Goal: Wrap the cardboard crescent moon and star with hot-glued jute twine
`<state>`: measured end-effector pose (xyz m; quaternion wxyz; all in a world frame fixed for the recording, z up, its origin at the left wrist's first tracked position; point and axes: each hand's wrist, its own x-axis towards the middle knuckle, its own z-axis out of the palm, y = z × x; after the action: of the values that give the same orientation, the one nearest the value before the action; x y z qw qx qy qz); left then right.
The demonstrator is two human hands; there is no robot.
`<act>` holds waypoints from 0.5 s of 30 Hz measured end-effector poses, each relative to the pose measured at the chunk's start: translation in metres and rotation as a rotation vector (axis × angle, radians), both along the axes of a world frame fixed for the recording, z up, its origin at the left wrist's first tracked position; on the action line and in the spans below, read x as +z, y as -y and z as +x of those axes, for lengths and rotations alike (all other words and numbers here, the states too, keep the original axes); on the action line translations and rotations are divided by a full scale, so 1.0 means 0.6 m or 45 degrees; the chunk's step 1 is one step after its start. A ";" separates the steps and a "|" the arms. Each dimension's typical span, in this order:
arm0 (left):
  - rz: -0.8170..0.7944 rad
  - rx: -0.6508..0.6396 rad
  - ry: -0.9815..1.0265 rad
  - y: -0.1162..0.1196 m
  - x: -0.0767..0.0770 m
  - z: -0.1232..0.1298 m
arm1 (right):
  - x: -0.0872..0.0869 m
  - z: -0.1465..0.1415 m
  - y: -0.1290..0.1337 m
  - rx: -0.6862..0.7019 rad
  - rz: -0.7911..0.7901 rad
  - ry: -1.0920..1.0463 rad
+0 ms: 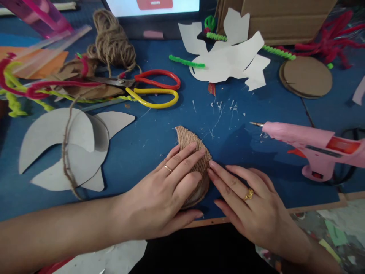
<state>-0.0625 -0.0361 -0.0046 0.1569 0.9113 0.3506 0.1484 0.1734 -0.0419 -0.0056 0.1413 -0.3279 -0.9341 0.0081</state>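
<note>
A leaf-shaped piece wrapped in brown twine (188,137) lies on the blue table near its front edge, its pointed tip turned away from me. Across its top rests my left hand (171,182), fingers stretched out and pressing it flat. My right hand (248,198) touches the piece's right edge with its fingertips, the fingers extended and holding nothing I can see. Part of the piece's lower end is hidden under my left hand. To the right lies a pink glue gun (299,137), its nozzle pointing left.
Red-and-yellow-handled scissors (155,99), a twine bundle (114,42) and pipe cleaners lie at the back left. White paper cutouts (82,160) are at left, others (225,61) at back. Cardboard discs (308,76) sit at right, a cardboard box (285,19) and screen (154,7) behind.
</note>
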 end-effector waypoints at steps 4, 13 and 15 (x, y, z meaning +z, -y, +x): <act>-0.008 -0.036 0.032 -0.003 0.002 -0.004 | 0.000 -0.001 0.001 0.003 0.011 -0.002; -0.022 -0.136 0.071 -0.006 0.001 -0.013 | -0.004 0.004 0.006 0.035 0.036 -0.016; -0.002 -0.159 0.010 -0.006 0.007 -0.014 | -0.005 0.004 0.006 0.030 0.037 -0.024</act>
<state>-0.0707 -0.0325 -0.0003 0.1678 0.9307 0.2925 0.1415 0.1761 -0.0457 -0.0084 0.1549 -0.3146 -0.9365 -0.0006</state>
